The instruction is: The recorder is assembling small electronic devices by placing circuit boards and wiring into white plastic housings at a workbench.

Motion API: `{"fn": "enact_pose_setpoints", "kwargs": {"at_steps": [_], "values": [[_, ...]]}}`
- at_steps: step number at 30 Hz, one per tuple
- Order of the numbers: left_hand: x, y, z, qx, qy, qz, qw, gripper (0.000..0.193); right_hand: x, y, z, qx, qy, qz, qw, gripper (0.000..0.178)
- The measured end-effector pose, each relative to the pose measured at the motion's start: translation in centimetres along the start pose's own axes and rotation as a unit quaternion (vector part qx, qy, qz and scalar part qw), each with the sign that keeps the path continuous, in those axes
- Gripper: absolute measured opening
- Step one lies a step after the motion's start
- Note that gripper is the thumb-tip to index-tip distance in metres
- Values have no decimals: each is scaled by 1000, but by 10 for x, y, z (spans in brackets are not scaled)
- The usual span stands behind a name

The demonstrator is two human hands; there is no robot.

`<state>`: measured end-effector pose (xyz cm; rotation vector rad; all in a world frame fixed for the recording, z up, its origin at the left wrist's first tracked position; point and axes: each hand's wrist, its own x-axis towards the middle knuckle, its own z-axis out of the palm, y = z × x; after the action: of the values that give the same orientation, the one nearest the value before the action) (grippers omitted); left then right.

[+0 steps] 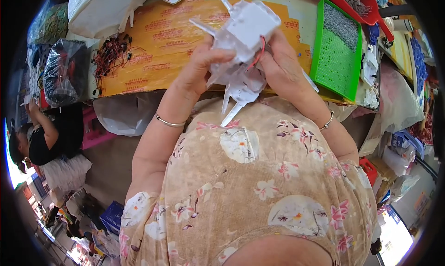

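A white plastic housing (pixel 254 24) with thin arms sticking out, like a small drone shell, is held up over the near edge of the table. My left hand (pixel 200 64) grips its left side, thumb across the front. My right hand (pixel 280 64) is closed on its right side, fingers curled near a red wire (pixel 260 54) that comes out of the housing. Below, between my hands, more white armed plastic (pixel 244 92) hangs toward my lap; whether it belongs to the same piece I cannot tell. The fingertips behind the housing are hidden.
Orange tape with red print (pixel 157 48) covers the tabletop. A heap of red and black wires (pixel 110 55) lies left, beside a plastic-wrapped black container (pixel 66 71). A green tray (pixel 319 43) of small metal screws and a red scoop (pixel 366 16) stand right. Another person (pixel 46 131) sits far left.
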<state>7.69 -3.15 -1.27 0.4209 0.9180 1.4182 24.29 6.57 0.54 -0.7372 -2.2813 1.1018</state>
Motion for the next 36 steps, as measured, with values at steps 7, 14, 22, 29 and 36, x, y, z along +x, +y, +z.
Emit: {"fn": "enact_pose_setpoints", "kwargs": {"at_steps": [7,14,22,29,36], "values": [[14,0,-4,-75,-56,-2,996,56,22,-17,-4,33,-57,-55,996,39],[12,4,-10,-43,0,51,998,58,25,3,-61,-173,-27,-30,984,51],[-7,13,-30,-56,52,128,989,52,11,18,-37,-254,-122,11,959,54],[-127,53,-66,56,207,268,939,53,37,-20,-40,48,-85,13,995,62],[-259,-17,-142,103,318,267,904,71,44,-6,15,149,-197,28,969,65]]}}
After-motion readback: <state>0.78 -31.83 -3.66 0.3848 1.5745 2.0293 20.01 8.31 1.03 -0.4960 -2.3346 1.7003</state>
